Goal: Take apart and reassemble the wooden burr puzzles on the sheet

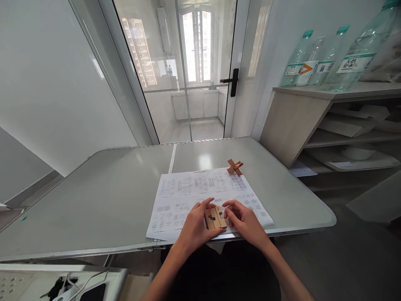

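Note:
Several light wooden puzzle pieces (pixel 215 218) with square notches lie side by side at the front of the printed sheet (pixel 175 209), one marked with a dark numeral. My left hand (pixel 198 221) grips them from the left, index finger along the far edge and thumb along the near edge. At their right edge is my right hand (pixel 243 219), its fingers bent and apart, fingertips close to the rightmost piece. Whether those fingertips touch it is hard to tell. A brown interlocked wooden cross puzzle (pixel 234 167) rests at the sheet's far right corner.
The grey table (pixel 94 200) reaches to a glass door (pixel 203 113). On the right, a shelf unit (pixel 282 125) bears plastic bottles (pixel 357 62) and stacked items. A lower white surface (pixel 115 280) at bottom left holds a phone (pixel 93 292) and cables.

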`<action>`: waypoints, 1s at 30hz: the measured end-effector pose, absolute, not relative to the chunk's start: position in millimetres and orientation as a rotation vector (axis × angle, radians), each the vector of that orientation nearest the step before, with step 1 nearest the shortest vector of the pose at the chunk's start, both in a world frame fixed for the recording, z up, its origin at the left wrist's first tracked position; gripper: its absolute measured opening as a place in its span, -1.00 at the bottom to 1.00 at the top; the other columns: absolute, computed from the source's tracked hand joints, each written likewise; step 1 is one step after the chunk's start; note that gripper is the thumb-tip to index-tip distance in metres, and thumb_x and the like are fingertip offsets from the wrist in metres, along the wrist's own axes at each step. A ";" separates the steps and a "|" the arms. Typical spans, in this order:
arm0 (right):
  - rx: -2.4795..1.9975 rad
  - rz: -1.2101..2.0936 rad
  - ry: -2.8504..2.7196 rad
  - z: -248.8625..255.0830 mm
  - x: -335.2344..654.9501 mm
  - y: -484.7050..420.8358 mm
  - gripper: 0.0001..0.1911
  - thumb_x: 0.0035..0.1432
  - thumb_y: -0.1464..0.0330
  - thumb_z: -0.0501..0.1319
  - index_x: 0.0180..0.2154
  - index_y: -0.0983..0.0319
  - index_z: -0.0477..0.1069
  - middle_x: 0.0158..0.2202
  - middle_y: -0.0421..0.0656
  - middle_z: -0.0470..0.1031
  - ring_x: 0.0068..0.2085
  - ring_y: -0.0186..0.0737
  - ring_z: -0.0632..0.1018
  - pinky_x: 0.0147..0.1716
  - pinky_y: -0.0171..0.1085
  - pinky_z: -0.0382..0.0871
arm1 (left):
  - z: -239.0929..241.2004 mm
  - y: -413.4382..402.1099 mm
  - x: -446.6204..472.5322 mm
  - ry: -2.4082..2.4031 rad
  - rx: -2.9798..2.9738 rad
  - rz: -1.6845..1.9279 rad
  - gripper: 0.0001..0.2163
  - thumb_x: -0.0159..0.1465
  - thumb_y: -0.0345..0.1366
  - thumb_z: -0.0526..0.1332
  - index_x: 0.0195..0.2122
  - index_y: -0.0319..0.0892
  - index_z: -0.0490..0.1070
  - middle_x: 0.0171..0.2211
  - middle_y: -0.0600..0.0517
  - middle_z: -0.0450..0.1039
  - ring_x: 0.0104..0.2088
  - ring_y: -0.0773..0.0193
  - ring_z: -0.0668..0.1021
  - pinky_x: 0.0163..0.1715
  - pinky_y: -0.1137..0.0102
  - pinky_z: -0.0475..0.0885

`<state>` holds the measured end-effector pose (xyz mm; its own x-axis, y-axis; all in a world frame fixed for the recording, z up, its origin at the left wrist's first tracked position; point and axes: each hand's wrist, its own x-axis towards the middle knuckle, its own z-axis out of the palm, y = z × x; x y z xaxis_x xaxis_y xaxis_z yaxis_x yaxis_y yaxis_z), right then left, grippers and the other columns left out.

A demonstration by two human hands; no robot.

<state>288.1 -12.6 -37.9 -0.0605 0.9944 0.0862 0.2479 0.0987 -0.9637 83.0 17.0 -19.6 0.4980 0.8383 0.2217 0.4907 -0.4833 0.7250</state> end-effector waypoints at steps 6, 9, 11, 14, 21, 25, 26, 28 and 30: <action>-1.301 1.028 -1.486 -39.2 288.0 -12.7 -0.64 0.40 0.04 0.10 -0.09 0.17 0.44 -0.37 -0.19 0.54 -0.45 -0.24 0.49 -0.37 -0.24 0.39 | -22.2 17.7 75.8 1.107 2.243 0.791 -0.22 0.00 -0.15 0.58 0.25 0.01 0.32 0.13 -0.12 0.44 0.13 -0.12 0.49 0.12 -0.03 0.46; -1.310 1.033 -1.486 -39.4 288.1 -13.2 -0.63 0.40 0.03 0.09 -0.10 0.17 0.44 -0.37 -0.20 0.53 -0.45 -0.23 0.49 -0.36 -0.24 0.39 | -18.9 16.0 67.1 1.182 2.253 0.805 -0.28 -0.02 -0.07 0.59 0.17 -0.02 0.43 0.10 -0.14 0.39 0.12 -0.14 0.46 0.10 -0.06 0.47; -1.317 1.022 -1.495 -39.4 288.5 -13.6 -0.62 0.41 0.02 0.09 -0.10 0.17 0.44 -0.37 -0.20 0.54 -0.44 -0.23 0.49 -0.36 -0.24 0.39 | -14.4 14.7 60.8 1.207 2.202 0.779 -0.38 0.02 -0.04 0.56 0.10 -0.02 0.48 0.02 -0.10 0.40 0.03 -0.07 0.50 0.02 0.02 0.51; -1.321 1.007 -1.510 -39.1 288.8 -14.0 -0.61 0.41 0.01 0.08 -0.10 0.17 0.46 -0.36 -0.18 0.55 -0.44 -0.22 0.49 -0.38 -0.24 0.39 | -7.2 13.0 52.3 1.214 2.042 0.761 -0.43 0.09 -0.02 0.52 0.10 -0.02 0.48 -0.13 -0.02 0.44 -0.16 0.10 0.52 -0.11 0.18 0.53; -1.365 0.960 -1.551 -34.0 287.5 -16.7 -0.63 0.39 0.02 0.12 -0.12 0.15 0.48 -0.29 -0.15 0.59 -0.35 -0.15 0.55 -0.34 -0.21 0.44 | -8.5 10.8 40.3 1.022 1.671 0.943 -0.37 0.12 -0.10 0.51 0.21 0.01 0.38 -0.17 0.03 0.47 -0.31 0.29 0.47 -0.11 0.29 0.49; -1.411 0.891 -1.699 -27.2 286.8 -25.3 -0.72 0.30 0.07 0.26 -0.12 0.11 0.49 -0.22 -0.14 0.56 -0.29 -0.12 0.56 -0.29 -0.17 0.46 | -12.9 11.2 39.0 0.999 1.614 0.960 -0.37 0.14 -0.16 0.49 0.23 -0.01 0.35 -0.10 -0.01 0.48 -0.32 0.32 0.47 -0.12 0.29 0.49; -1.430 0.869 -1.742 -25.5 286.2 -27.7 -0.74 0.27 0.09 0.29 -0.14 0.11 0.48 -0.21 -0.14 0.55 -0.26 -0.10 0.56 -0.25 -0.16 0.46 | -13.3 11.3 39.1 0.996 1.609 0.959 -0.37 0.16 -0.18 0.48 0.24 -0.01 0.34 -0.09 -0.01 0.48 -0.31 0.32 0.47 -0.12 0.29 0.48; -1.480 0.834 -1.802 -22.7 284.0 -31.5 -0.77 0.25 0.12 0.32 -0.18 0.10 0.46 -0.16 -0.14 0.53 -0.22 -0.07 0.57 -0.21 -0.13 0.46 | -13.6 11.2 39.4 0.989 1.605 0.955 -0.37 0.18 -0.21 0.47 0.25 -0.01 0.32 -0.08 -0.01 0.49 -0.30 0.32 0.48 -0.12 0.30 0.47; -1.528 0.814 -1.830 -21.1 281.6 -33.4 -0.81 0.28 0.14 0.28 -0.20 0.10 0.44 -0.14 -0.13 0.52 -0.21 -0.06 0.57 -0.22 -0.12 0.46 | -13.5 11.0 39.6 0.985 1.602 0.947 -0.38 0.18 -0.22 0.47 0.25 0.00 0.32 -0.08 0.00 0.49 -0.29 0.32 0.48 -0.12 0.30 0.47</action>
<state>281.6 -33.4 -21.1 -0.1461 0.9869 0.0681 0.6101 0.1440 -0.7791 39.6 11.0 -13.5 0.3641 0.9243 0.1143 0.1500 -0.1793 0.9723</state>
